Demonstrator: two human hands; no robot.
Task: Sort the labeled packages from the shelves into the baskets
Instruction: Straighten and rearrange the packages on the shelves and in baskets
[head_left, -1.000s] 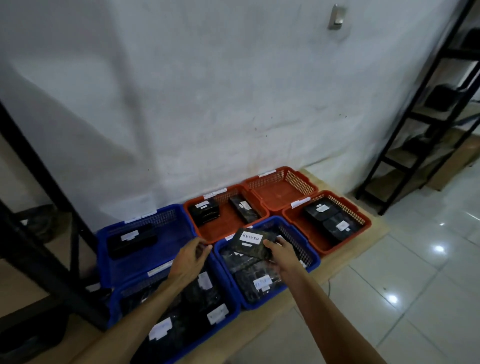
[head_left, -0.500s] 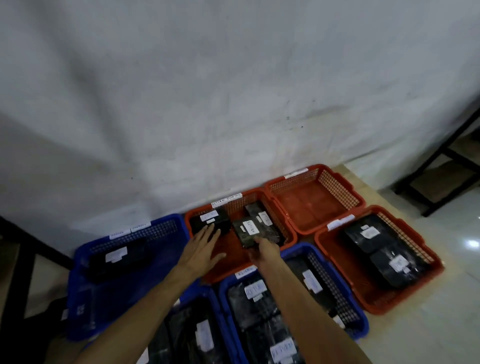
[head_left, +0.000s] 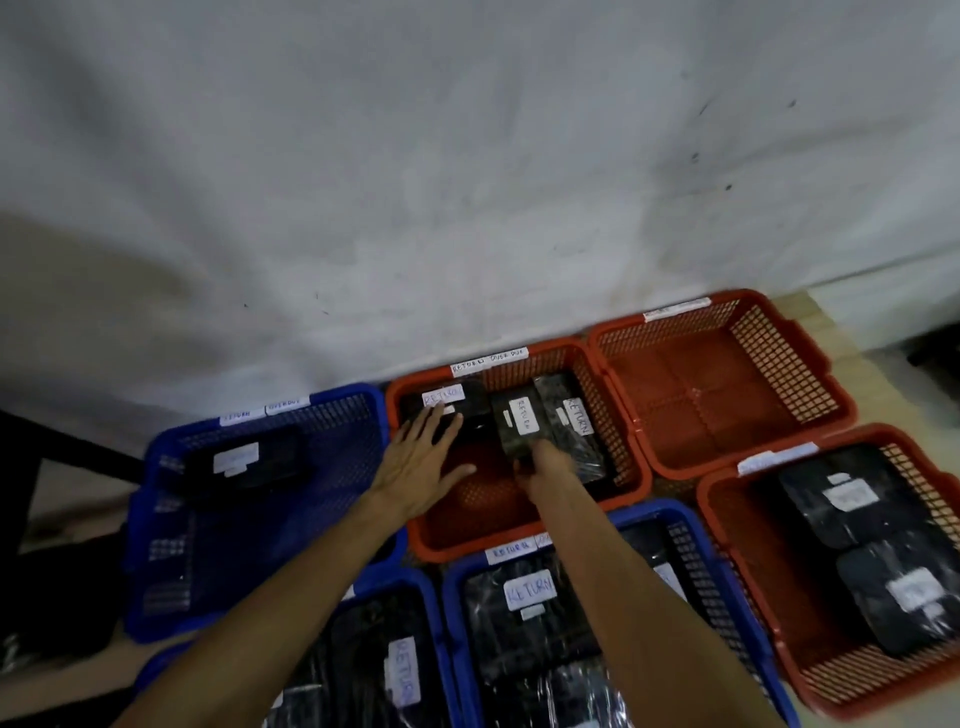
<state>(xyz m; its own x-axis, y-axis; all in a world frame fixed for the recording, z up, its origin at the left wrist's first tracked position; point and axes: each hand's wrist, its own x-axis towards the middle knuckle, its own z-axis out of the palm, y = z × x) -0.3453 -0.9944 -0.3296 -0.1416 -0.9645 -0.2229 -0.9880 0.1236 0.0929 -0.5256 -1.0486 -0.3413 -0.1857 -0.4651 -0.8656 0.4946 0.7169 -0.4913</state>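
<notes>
Six baskets fill the lower half of the frame against a white wall (head_left: 467, 182), and I count three orange and three blue.

At centre sits the orange basket (head_left: 631, 462) tagged "RETURN OVER DUE" on its far rim. It holds three black packages side by side along its far end: the left package (head_left: 467, 402), the middle package (head_left: 519, 423) and the right package (head_left: 571, 421), each with a white "RETURN" label.

My right hand (head_left: 545, 462) grips the near end of the middle package, fingers curled round it (the fingertips themselves are hidden under the wrap). My left hand (head_left: 423, 462) is spread flat, fingers straight, its tips touching the left package.

Upper right, the second orange basket (head_left: 810, 374) shows only its bare floor. Lower right, the third orange basket (head_left: 727, 525) holds two black labeled packets (head_left: 852, 499), one nearer than the other; their writing is too blurred to read.

Left of centre, the blue basket (head_left: 332, 467) holds a single dark parcel (head_left: 244, 462) with a white label. Along the bottom edge, the centre blue basket (head_left: 691, 551) and the lower left blue basket (head_left: 436, 623) are both packed with black "RETURN" packages.
</notes>
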